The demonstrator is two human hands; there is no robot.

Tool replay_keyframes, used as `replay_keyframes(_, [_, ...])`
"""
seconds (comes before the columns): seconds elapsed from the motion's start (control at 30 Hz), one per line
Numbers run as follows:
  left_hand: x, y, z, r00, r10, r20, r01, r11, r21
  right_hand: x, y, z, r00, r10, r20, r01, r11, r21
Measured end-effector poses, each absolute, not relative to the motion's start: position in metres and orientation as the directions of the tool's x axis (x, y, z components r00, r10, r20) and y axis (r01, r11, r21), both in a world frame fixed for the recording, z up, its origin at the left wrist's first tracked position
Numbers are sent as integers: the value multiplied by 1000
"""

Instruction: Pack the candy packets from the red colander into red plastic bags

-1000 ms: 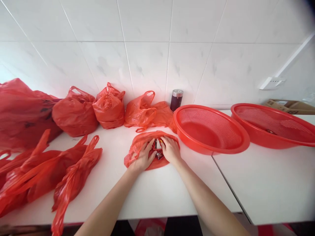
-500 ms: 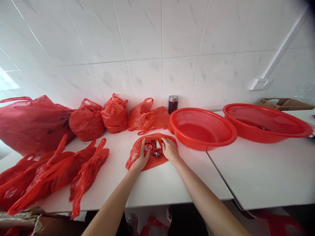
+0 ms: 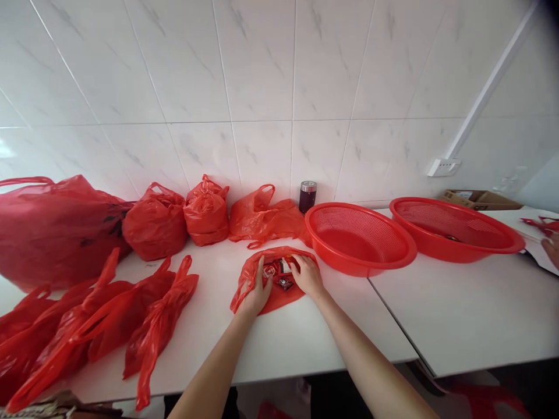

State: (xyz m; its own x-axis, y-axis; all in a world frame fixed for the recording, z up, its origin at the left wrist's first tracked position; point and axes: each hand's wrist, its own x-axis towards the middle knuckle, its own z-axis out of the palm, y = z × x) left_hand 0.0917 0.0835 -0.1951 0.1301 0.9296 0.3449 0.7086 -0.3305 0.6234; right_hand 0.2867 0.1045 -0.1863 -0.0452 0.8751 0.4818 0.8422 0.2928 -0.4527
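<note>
On the white table in front of me lies a red plastic bag [image 3: 286, 302], its mouth spread wide. Inside are several small wrapped packets [image 3: 285, 283], red, dark and white, some partly covered by my fingers. My left hand [image 3: 258, 289] rests in the bag's left side, thumb and fingers apart, touching the plastic. At the right side, my right hand [image 3: 308, 274] reaches over the rim with fingers spread loosely beside the packets. Neither hand visibly grips anything. A red perforated basket [image 3: 360, 233] stands just right of the bag.
Several knotted red bags [image 3: 159, 320] lie at left, with fuller red bags [image 3: 155, 227] behind. A crumpled red bag [image 3: 251, 218] and dark cup [image 3: 307, 198] stand near the wall. A second basket [image 3: 458, 250], a cardboard box [image 3: 484, 201] and another person's hand [image 3: 552, 249] are at right.
The view has tilted up and turned slightly right, bringing another person's hand into view at the right edge. My hands stay at the bag in nearly the same pose.
</note>
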Motion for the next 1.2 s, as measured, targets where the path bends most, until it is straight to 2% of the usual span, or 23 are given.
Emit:
replay_keyframes(0.17, [91,83,-196,85,941,327,708,-288,645,288,103,-179,-209,918,336,803,357,-477])
replay_keyframes(0.23, [91,84,-198,79,950,303,709,-268,652,288,105,-181,-195,932,306,797,332,-504])
replay_keyframes(0.37, [91,85,-202,103,956,274,729,-260,633,288,110,-187,-23,909,416,794,269,-545])
replay_keyframes(0.47, [91,85,-199,135,961,243,721,-263,641,288,110,-187,-20,877,480,783,312,-538])
replay_keyframes(0.57, [90,78,-186,153,976,152,714,-216,666,291,102,-187,-52,868,494,775,348,-528])
replay_keyframes(0.67, [87,57,-158,209,976,61,768,-202,607,299,82,-186,-197,847,494,771,444,-455])
replay_keyframes(0.77, [78,25,-124,324,946,5,792,-275,546,314,54,-179,-360,818,449,777,529,-340])
replay_keyframes(0.87, [63,-1,-101,390,921,19,767,-336,547,331,32,-165,-375,835,403,807,508,-301])
replay_keyframes(0.93, [55,-8,-99,282,949,138,808,-313,499,340,27,-156,-323,864,387,827,456,-329])
replay_keyframes(1.03, [46,-9,-115,31,950,311,906,-158,393,346,26,-149,-201,915,351,832,348,-432])
replay_keyframes(1.1, [42,-9,-130,-45,954,296,921,-75,383,345,27,-148,-125,946,298,820,268,-506])
replay_keyframes(1.2, [36,-10,-145,-58,988,141,878,-17,478,339,25,-146,-79,974,212,760,196,-620])
